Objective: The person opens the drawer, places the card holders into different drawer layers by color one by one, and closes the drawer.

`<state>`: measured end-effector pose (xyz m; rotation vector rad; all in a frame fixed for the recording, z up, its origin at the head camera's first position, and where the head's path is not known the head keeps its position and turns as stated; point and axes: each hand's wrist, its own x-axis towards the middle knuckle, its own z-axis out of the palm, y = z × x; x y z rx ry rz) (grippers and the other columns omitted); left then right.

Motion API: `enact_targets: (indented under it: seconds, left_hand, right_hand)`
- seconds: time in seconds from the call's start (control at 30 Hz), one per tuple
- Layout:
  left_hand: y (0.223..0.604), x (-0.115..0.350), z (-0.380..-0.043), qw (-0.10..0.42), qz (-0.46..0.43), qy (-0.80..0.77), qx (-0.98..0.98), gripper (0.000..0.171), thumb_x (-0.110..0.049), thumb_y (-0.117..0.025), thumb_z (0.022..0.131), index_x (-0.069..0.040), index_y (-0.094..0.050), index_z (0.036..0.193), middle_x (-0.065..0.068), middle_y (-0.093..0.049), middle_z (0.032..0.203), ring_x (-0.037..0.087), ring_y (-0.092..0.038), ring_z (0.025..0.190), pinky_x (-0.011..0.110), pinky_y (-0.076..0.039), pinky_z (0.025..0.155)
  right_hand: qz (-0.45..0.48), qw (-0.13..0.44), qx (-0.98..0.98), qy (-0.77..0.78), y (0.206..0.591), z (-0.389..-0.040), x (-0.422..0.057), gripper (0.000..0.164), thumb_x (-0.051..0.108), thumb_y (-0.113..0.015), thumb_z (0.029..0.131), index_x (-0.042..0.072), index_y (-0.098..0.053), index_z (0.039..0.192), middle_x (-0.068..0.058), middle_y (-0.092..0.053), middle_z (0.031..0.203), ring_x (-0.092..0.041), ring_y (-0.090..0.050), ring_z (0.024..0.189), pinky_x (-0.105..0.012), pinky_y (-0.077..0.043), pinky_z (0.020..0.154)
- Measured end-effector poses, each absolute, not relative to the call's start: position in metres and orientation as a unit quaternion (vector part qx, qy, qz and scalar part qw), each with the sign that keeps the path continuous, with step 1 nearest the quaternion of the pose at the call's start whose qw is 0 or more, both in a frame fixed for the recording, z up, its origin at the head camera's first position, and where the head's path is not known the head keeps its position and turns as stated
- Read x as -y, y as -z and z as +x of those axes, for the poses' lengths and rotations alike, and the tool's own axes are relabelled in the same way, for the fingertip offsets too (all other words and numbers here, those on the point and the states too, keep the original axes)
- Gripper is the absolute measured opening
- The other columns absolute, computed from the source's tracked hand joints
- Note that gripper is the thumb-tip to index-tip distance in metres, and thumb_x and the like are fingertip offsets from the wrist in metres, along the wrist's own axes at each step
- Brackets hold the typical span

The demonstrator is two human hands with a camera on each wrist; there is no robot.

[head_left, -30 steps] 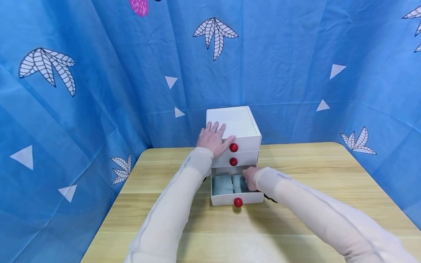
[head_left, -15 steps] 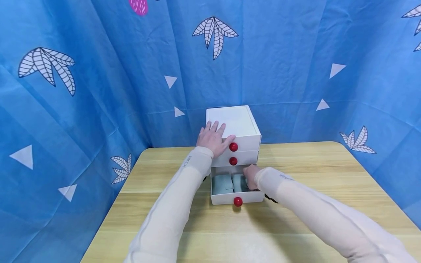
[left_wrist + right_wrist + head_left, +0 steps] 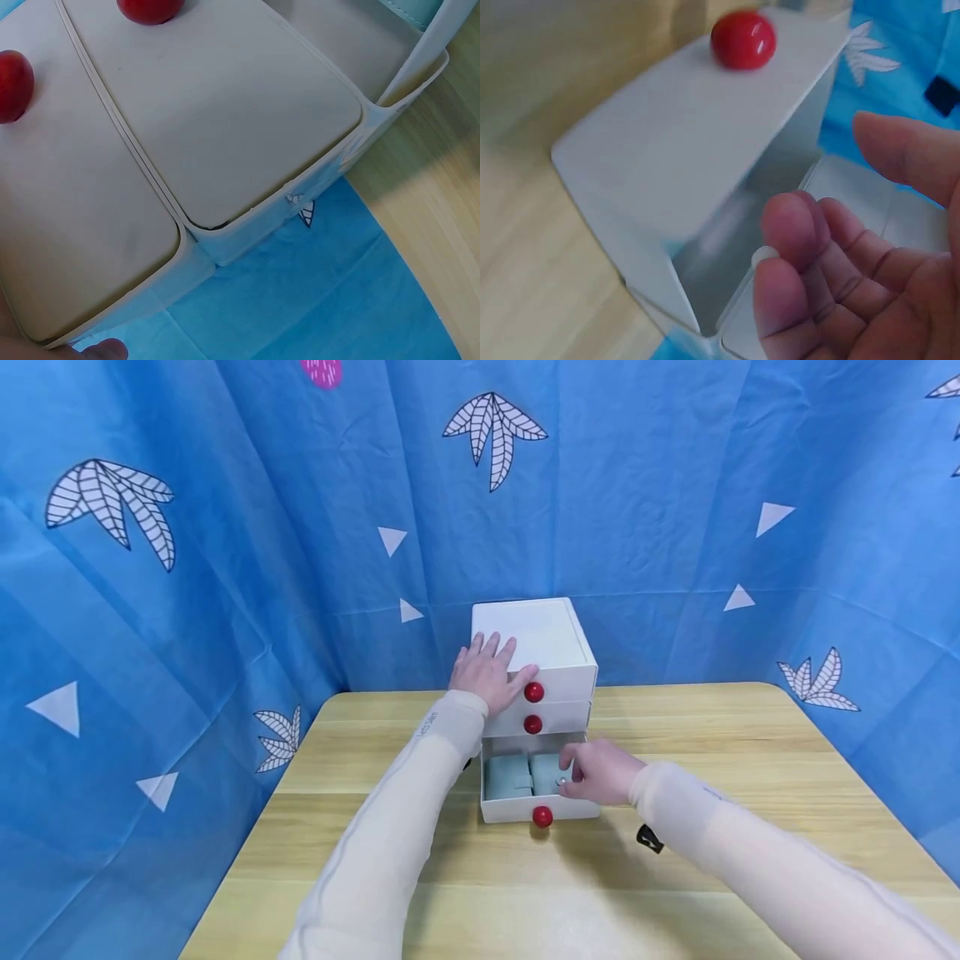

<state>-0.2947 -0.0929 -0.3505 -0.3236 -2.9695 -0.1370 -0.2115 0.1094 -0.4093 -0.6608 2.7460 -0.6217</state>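
Observation:
A white drawer box (image 3: 532, 631) stands at the back of the table, with its bottom drawer (image 3: 498, 812) pulled out. My left hand (image 3: 487, 681) rests on the top's left front edge, fingers spread and thumb over the front. In the drawer lie two pale green wallet-like items: the left one (image 3: 507, 777) has a strap, and the right one (image 3: 546, 774) shows a shiny snap-like spot beside my fingers. My right hand (image 3: 602, 772) is over the drawer's right side. In the right wrist view its fingers (image 3: 787, 225) bend loosely, thumb apart, with nothing visibly gripped.
Red round knobs (image 3: 533, 692) mark each drawer front; the upper two drawers (image 3: 558, 718) are closed. The box stands on a light wooden table (image 3: 390, 752). A blue patterned curtain (image 3: 637, 510) hangs behind and at both sides.
My right hand has drawn back up and to the right from inside the drawer, its fingers now parted. The right green item shows more. My left hand stays on the box.

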Motion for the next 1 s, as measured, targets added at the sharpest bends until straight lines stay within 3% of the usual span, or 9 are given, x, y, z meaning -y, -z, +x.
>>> enact_targets:
  seconds: [0.3, 0.5, 0.8, 1.0]
  left_hand:
    - [0.350, 0.093, -0.297, 0.076, -0.110, 0.047, 0.990, 0.079, -0.074, -0.024, 0.089, -0.029, -0.021, 0.154, 0.001, -0.016, 0.160, 0.029, -0.007, 0.147, 0.050, -0.012, 0.116]
    - [0.349, 0.091, -0.295, 0.075, -0.112, 0.047, 0.990, 0.078, -0.073, -0.025, 0.090, -0.029, -0.022, 0.154, 0.001, -0.017, 0.160, 0.029, -0.008, 0.147, 0.050, -0.013, 0.116]
    - [0.349, 0.092, -0.295, 0.078, -0.109, 0.046, 0.990, 0.078, -0.073, -0.027, 0.090, -0.029, -0.022, 0.154, 0.002, -0.018, 0.160, 0.030, -0.009, 0.147, 0.051, -0.013, 0.116]
    - [0.349, 0.091, -0.294, 0.078, -0.112, 0.047, 0.990, 0.078, -0.073, -0.028, 0.090, -0.029, -0.022, 0.154, 0.001, -0.017, 0.160, 0.030, -0.009, 0.147, 0.050, -0.013, 0.116]
  right_hand:
    - [-0.300, 0.090, -0.901, 0.299, 0.429, -0.180, -0.119, 0.012, 0.024, -0.070, 0.088, 0.013, -0.068, 0.087, 0.009, -0.057, 0.064, -0.007, -0.051, 0.058, -0.026, -0.047, 0.057]
    - [-0.307, 0.079, -0.894, 0.315, 0.452, -0.167, -0.123, 0.018, 0.031, -0.065, 0.092, 0.020, -0.066, 0.077, 0.012, -0.052, 0.058, -0.002, -0.044, 0.052, -0.023, -0.042, 0.050]
    - [-0.271, 0.075, -0.902, 0.328, 0.481, -0.161, -0.118, 0.023, 0.041, -0.065, 0.090, 0.020, -0.067, 0.080, 0.010, -0.051, 0.059, -0.003, -0.044, 0.051, -0.023, -0.040, 0.050]
    - [-0.242, 0.063, -0.906, 0.342, 0.494, -0.161, -0.110, 0.031, 0.044, -0.065, 0.089, 0.014, -0.073, 0.091, 0.012, -0.055, 0.065, -0.004, -0.047, 0.055, -0.023, -0.042, 0.053]
